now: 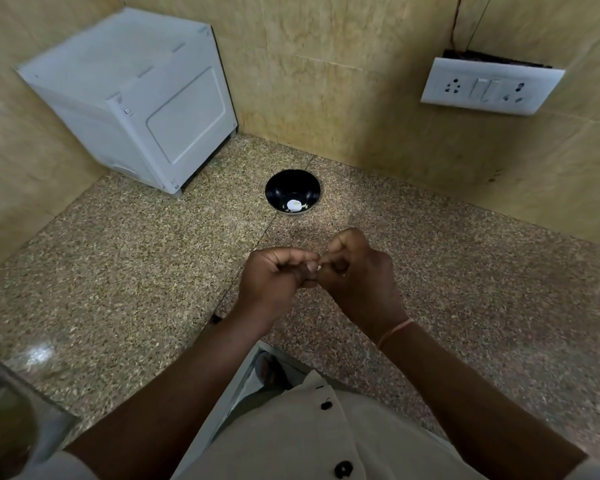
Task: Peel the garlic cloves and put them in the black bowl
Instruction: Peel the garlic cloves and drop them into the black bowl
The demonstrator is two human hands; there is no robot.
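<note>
Both left hand (277,277) and right hand (358,271) touch, raised; fingers (291,257) curled tight; anything held is hidden.

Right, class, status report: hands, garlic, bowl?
Left hand and right hand pinch a clove, mostly hidden. Bowl holds one pale piece. Nothing blocks the bowl.

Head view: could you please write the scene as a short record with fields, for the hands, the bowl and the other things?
left hand: fingers curled, pinches what seems a small garlic clove, mostly hidden
right hand: fingers curled, pinches the same clove
black bowl: upright on the counter, beyond the hands, apart from them
in bowl: one white piece at the bottom
counter surface: speckled stone
back left corner: white appliance
right wall: switch plate with sockets
</note>
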